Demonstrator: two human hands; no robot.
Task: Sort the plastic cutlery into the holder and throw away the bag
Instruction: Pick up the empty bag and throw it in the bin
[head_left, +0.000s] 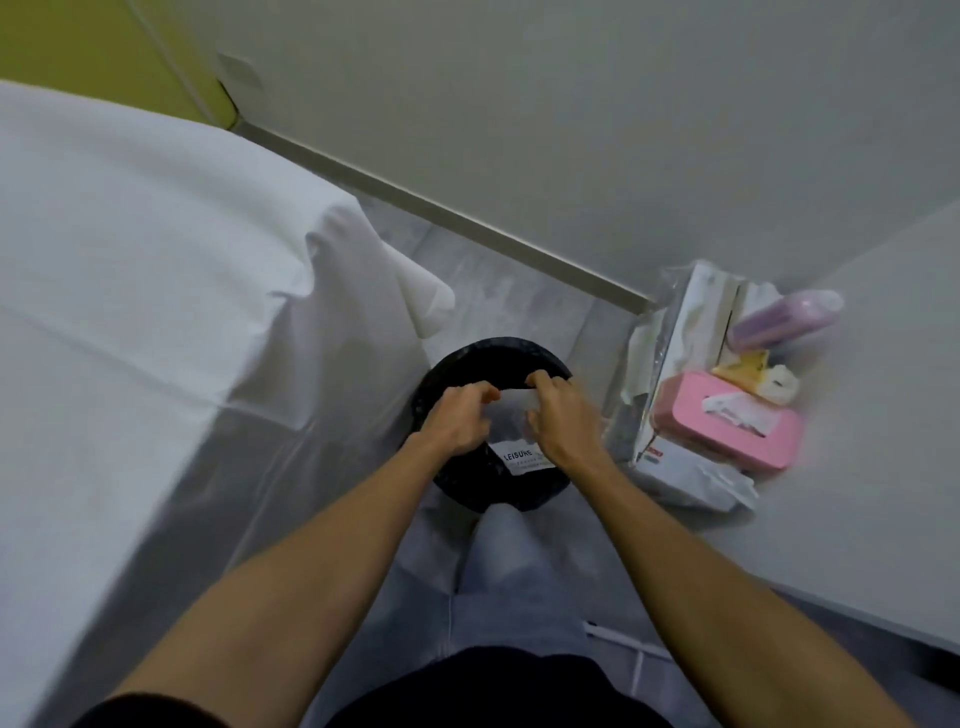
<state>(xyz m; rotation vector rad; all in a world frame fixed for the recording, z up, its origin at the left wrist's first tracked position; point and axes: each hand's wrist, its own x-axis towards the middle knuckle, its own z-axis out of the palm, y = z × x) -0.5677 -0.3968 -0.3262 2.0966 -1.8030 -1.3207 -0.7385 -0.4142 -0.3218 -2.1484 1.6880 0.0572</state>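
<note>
A person stands over a black bin (519, 499) on the floor, between a white-sheeted bed (156, 312) and a table (857, 493), holding the clear plastic bag (511, 410) directly above the bin's opening. The left hand (460, 418) and right hand (563, 421) each pinch the bag's top edge with curled fingers, and its printed label (524, 458) hangs below. The bag appears empty, though the film is too sheer to be sure. Released unevenly, the light plastic could drift, catch on the rim or slide to the floor. A pink tissue box (727, 421) sits on the table.
</note>
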